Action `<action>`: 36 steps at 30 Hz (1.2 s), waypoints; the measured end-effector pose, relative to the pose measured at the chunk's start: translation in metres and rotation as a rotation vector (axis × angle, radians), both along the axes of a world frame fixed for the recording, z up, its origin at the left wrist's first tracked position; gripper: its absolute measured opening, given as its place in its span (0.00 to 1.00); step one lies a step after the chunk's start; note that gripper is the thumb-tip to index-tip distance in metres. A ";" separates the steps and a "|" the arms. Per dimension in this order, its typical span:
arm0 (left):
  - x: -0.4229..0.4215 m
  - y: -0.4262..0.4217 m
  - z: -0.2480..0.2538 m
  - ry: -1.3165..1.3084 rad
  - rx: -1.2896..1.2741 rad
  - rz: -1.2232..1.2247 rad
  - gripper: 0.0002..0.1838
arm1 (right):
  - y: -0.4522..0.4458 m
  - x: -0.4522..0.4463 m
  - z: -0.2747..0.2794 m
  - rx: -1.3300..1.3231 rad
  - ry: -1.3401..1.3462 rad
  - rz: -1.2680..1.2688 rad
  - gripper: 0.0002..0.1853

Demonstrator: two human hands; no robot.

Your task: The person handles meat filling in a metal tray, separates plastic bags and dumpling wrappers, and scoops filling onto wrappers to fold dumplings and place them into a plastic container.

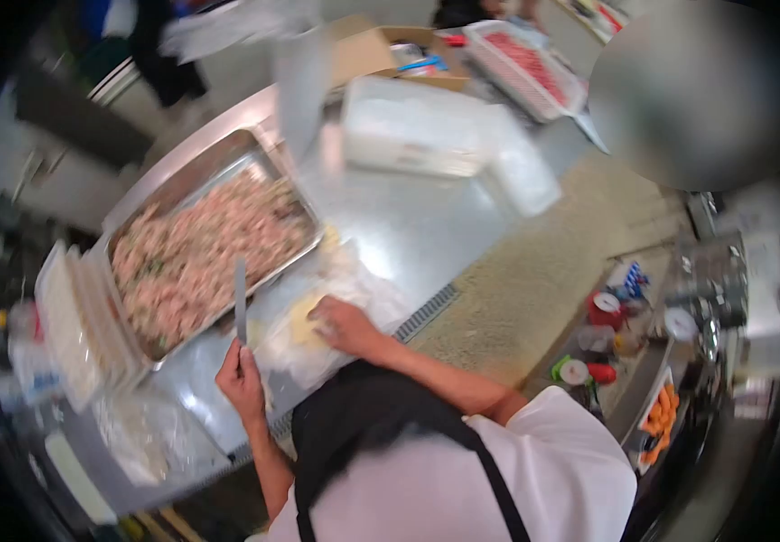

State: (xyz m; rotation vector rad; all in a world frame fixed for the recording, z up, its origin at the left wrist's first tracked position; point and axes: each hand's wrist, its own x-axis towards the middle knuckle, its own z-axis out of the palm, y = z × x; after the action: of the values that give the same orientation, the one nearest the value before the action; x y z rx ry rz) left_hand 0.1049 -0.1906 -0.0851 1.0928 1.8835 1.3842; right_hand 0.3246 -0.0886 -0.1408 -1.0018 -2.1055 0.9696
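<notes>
My left hand [242,383] is closed round the handle of a flat metal blade [241,303], which points up over the near edge of a metal tray [254,149]. Pink minced filling with green bits [209,239] fills much of that tray. To the right, my right hand [345,327] has its fingers curled at a pale yellow piece [304,323], maybe a dough wrapper. This piece lies on crumpled clear plastic [372,294] on the metal table. Blur hides exactly how the fingertips meet it.
Stacked white trays [83,330] stand left of the metal tray, beside a plastic bag [141,434]. White containers [417,126], a cardboard box [363,52] and a basket of red meat [530,72] are at the back. Right of the floor is a shelf [620,411].
</notes>
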 end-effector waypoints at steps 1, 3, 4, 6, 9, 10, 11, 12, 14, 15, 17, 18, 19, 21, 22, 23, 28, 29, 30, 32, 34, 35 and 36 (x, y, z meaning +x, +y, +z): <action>0.004 0.006 0.003 -0.002 -0.005 -0.061 0.16 | -0.003 0.002 -0.002 -0.002 -0.007 -0.034 0.14; 0.013 0.022 0.011 0.006 -0.024 -0.213 0.15 | -0.011 0.008 0.005 -0.021 0.050 -0.115 0.12; 0.018 0.029 0.015 0.061 0.034 -0.280 0.15 | -0.016 0.009 -0.002 -0.025 0.058 -0.156 0.12; 0.028 0.043 0.000 0.125 0.188 -0.391 0.14 | -0.025 0.018 0.007 -0.027 0.093 -0.235 0.11; 0.045 0.060 -0.007 -0.135 0.139 -0.537 0.14 | -0.042 0.041 0.046 -0.091 0.070 -0.383 0.09; 0.053 0.065 -0.004 -0.356 -0.047 -0.555 0.14 | -0.046 0.052 0.053 -0.077 0.054 -0.450 0.09; 0.061 0.074 -0.006 -0.373 -0.045 -0.611 0.14 | -0.051 0.062 0.060 -0.065 0.084 -0.545 0.08; 0.067 0.082 -0.008 -0.317 -0.044 -0.683 0.15 | -0.055 0.072 0.066 -0.052 0.118 -0.627 0.08; 0.080 0.093 -0.003 -0.260 -0.034 -0.769 0.16 | -0.065 0.097 0.081 -0.001 0.118 -0.786 0.07; 0.092 0.098 0.007 -0.226 -0.001 -0.827 0.16 | -0.069 0.110 0.089 0.040 0.125 -0.906 0.07; 0.111 0.103 0.012 -0.201 0.041 -0.900 0.17 | -0.081 0.136 0.103 0.092 0.105 -0.965 0.07; 0.122 0.104 0.012 -0.231 0.068 -0.920 0.17 | -0.087 0.146 0.112 0.097 0.107 -1.020 0.07; 0.129 0.105 0.012 -0.258 0.093 -0.936 0.17 | -0.092 0.153 0.118 0.100 0.114 -1.071 0.08; 0.142 0.100 0.025 -0.266 0.068 -0.963 0.17 | -0.098 0.163 0.123 0.091 0.146 -1.107 0.09; 0.149 0.096 0.031 -0.274 0.038 -0.979 0.17 | -0.101 0.166 0.126 0.049 0.183 -1.131 0.09; 0.153 0.094 0.031 -0.271 0.039 -0.985 0.17 | -0.102 0.169 0.127 0.004 0.222 -1.153 0.09; 0.167 0.083 0.014 -0.298 -0.012 -0.991 0.15 | -0.104 0.182 0.117 0.068 0.204 -1.132 0.09; 0.167 0.081 0.012 -0.281 -0.026 -0.978 0.15 | -0.102 0.183 0.115 0.067 0.216 -1.121 0.09; 0.170 0.080 0.012 -0.267 -0.035 -0.955 0.15 | -0.101 0.187 0.110 0.051 0.228 -1.100 0.09; 0.170 0.081 0.013 -0.131 0.085 -0.956 0.14 | -0.094 0.192 0.094 0.099 0.151 -1.094 0.08; 0.164 0.080 0.013 -0.099 -0.090 -0.934 0.15 | -0.092 0.193 0.104 0.043 0.239 -1.083 0.07; 0.166 0.076 0.019 -0.145 -0.086 -0.913 0.14 | -0.090 0.195 0.101 0.012 0.242 -1.066 0.07; 0.168 0.073 0.033 -0.146 -0.150 -0.898 0.14 | -0.088 0.197 0.097 -0.012 0.235 -1.049 0.07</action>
State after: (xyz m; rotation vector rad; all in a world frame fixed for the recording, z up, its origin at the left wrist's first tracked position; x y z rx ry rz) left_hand 0.2729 -0.1175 -0.0519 1.4480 1.1121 0.7562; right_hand 0.5219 -0.1770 -0.0435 -1.6288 -1.0923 0.5007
